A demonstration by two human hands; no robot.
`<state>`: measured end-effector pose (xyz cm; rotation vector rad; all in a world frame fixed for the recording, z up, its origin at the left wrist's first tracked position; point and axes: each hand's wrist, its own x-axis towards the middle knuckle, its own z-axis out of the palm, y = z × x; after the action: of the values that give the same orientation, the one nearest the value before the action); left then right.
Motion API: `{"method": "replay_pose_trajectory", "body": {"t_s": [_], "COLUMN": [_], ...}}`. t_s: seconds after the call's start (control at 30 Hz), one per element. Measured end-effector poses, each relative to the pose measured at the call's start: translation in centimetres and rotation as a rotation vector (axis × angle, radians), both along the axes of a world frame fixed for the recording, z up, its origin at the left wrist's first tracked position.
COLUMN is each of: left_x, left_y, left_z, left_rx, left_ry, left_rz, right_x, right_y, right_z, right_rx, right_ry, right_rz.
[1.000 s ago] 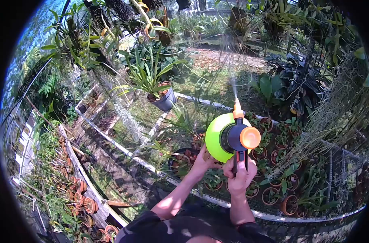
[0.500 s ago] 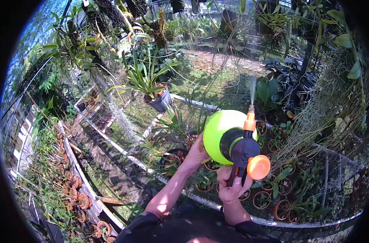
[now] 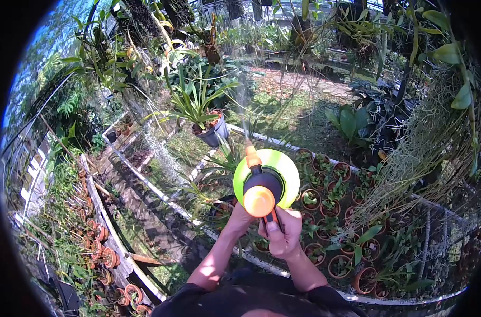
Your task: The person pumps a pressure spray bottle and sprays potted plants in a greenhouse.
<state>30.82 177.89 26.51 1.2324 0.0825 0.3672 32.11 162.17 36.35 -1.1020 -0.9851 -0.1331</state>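
Note:
A pump sprayer point(image 3: 290, 177) with a lime-green tank, black head and orange pump knob is between my hands. My right hand point(image 3: 283, 235) is wrapped around its black handle, thumb on top. My left hand point(image 3: 239, 221) is against the tank's lower left side; its fingers are partly hidden behind the sprayer. From the orange nozzle point(image 3: 252, 156), a fine spray goes forward and up, just right of a hanging dark pot point(image 3: 213, 132) with a long-leaved plant point(image 3: 193, 103).
Many small potted plants point(image 3: 340, 266) stand below to the right. White pipe rails point(image 3: 172, 203) run across in front. Terracotta pots point(image 3: 96, 247) line the left side. Hanging stringy growth point(image 3: 425, 158) reaches down at the right, with mounted plants point(image 3: 356, 34) overhead.
Both hands have swung the sprayer left and turned it, so its spray has moved from the dark-leaved plants on the right to beside the hanging pot. Spray still comes out.

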Motion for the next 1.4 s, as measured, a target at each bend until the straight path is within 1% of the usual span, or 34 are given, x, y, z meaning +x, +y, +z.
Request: {"method": "replay_pose_trajectory", "body": {"t_s": [0.03, 0.1, 0.2, 0.23, 0.3, 0.4, 0.43, 0.47, 0.5, 0.53, 0.57, 0.6, 0.67, 0.73, 0.77, 0.87, 0.9, 0.93, 0.97, 1.0, 1.07, 1.1, 1.13, 1.2, 1.23, 1.27, 1.33, 1.4], "left_x": [-0.6, -2.0, -2.3, -2.8, -3.0, -2.7, -2.5, -2.2, -2.1, -1.2, -0.8, -0.2, 1.0, 2.2, 3.2, 4.1, 4.6, 4.2, 4.1, 3.9, 2.7, 2.0, 1.0, -0.4, -0.9, -1.3, -2.0, -1.8], "left_y": [0.1, 0.8, 2.2, 2.6, 3.6, 5.4, 5.5, 5.2, 4.5, 4.6, 4.8, 5.0, 5.1, 3.7, 3.7, 3.0, 3.4, 2.8, 3.8, 4.7, 6.5, 7.5, 8.5, 10.9, 12.1, 13.3, 15.9, 18.4], "left_z": [0.0, -0.1, -1.0, -0.2, -0.7, -2.1, -2.0, -0.8, 0.5, 0.2, 0.2, 0.3, 1.3, 3.2, 1.9, 2.5, 1.8, 2.4, 1.4, 0.4, -0.9, -1.3, -1.7, -2.5, -2.9, -3.4, -4.0, -4.2], "left_rx": [-0.01, -0.031, -0.045, -0.018, -0.083, -0.15, -0.158, -0.165, -0.112, -0.029, 0.005, 0.037, 0.043, 0.23, 0.171, -0.124, -0.141, -0.153, -0.129, -0.104, -0.087, -0.101, -0.11, -0.151, -0.173, -0.194, -0.246, -0.304], "left_ry": [0.033, 0.098, 0.068, 0.092, 0.094, 0.106, 0.107, 0.107, 0.089, 0.072, 0.093, 0.113, 0.133, 0.114, 0.046, -0.039, -0.044, -0.117, -0.085, -0.053, -0.018, 0.002, 0.021, 0.044, 0.052, 0.057, 0.066, 0.053], "left_rz": [0.005, 0.017, 0.105, 0.098, 0.129, 0.125, 0.128, 0.13, 0.153, 0.206, 0.205, 0.204, 0.112, 0.118, 0.067, -0.099, -0.112, -0.122, -0.124, -0.127, -0.12, -0.108, -0.098, -0.08, -0.07, -0.065, -0.048, -0.028], "right_x": [-0.1, 0.1, 0.2, 0.3, 0.4, 0.8, 0.9, 1.1, 1.3, 1.5, 1.0, 1.2, 1.3, 1.3, 1.2, 1.2, 1.4, 1.5, 1.0, 1.0, 0.5, 0.1, -0.3, -0.8, -1.2, -1.3, -1.2, -1.3], "right_y": [0.4, 1.1, 2.0, 2.1, 2.4, 2.8, 3.1, 3.1, 3.0, 3.2, 3.2, 3.2, 3.3, 3.2, 3.2, 3.1, 3.0, 3.0, 3.7, 4.3, 5.8, 6.7, 8.1, 10.7, 11.9, 13.4, 16.1, 18.4], "right_z": [-0.1, -0.4, 0.1, 0.0, -0.2, -0.6, -0.1, -0.2, -0.3, -0.3, -0.2, -0.7, -2.5, -3.9, -4.0, -2.9, -2.5, -1.8, 0.7, -0.5, 0.9, 1.6, 1.3, 1.4, 2.2, 1.8, 1.6, 1.9], "right_rx": [-0.015, -0.024, 0.021, 0.032, 0.043, 0.044, 0.12, 0.141, 0.162, 0.184, 0.287, 0.305, 0.334, 0.328, 0.306, 0.22, 0.15, 0.079, 0.17, 0.083, 0.025, 0.04, 0.037, 0.005, 0.012, 0.037, -0.021, -0.019], "right_ry": [0.052, 0.05, 0.041, 0.025, 0.027, 0.032, 0.0, -0.008, -0.015, -0.024, 0.085, 0.049, 0.008, -0.06, -0.087, -0.155, -0.178, -0.2, -0.203, -0.154, -0.148, -0.12, -0.13, -0.125, -0.155, -0.188, -0.204, -0.115], "right_rz": [0.036, 0.068, 0.119, 0.139, 0.174, 0.181, 0.146, 0.125, 0.104, 0.08, 0.176, 0.166, 0.085, -0.019, -0.062, -0.14, -0.156, -0.172, -0.267, -0.227, -0.132, -0.077, -0.09, -0.037, -0.063, -0.074, -0.018, -0.045]}}
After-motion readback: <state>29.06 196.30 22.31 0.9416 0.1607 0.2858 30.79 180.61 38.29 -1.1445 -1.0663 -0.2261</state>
